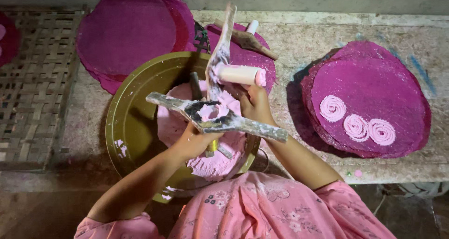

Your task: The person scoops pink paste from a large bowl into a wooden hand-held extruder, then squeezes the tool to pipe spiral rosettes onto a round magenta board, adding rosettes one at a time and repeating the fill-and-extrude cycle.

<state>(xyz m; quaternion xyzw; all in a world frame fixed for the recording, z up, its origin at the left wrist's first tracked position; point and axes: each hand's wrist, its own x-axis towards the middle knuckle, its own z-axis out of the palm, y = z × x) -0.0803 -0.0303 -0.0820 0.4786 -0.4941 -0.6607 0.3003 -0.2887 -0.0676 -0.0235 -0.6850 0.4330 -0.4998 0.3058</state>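
My left hand (194, 143) grips the press (213, 115) over the dough (210, 162) (pink, in a brass bowl (135, 122)). My right hand (252, 101) closes on its plunger (241, 74).

We note a stack of magenta round cloths (133, 31) at upper left, beside a woven bamboo mat (32, 80). At right, a second magenta stack (397, 94) carries three pink dough spirals (356, 125). All rest on a speckled stone bench (299, 38).
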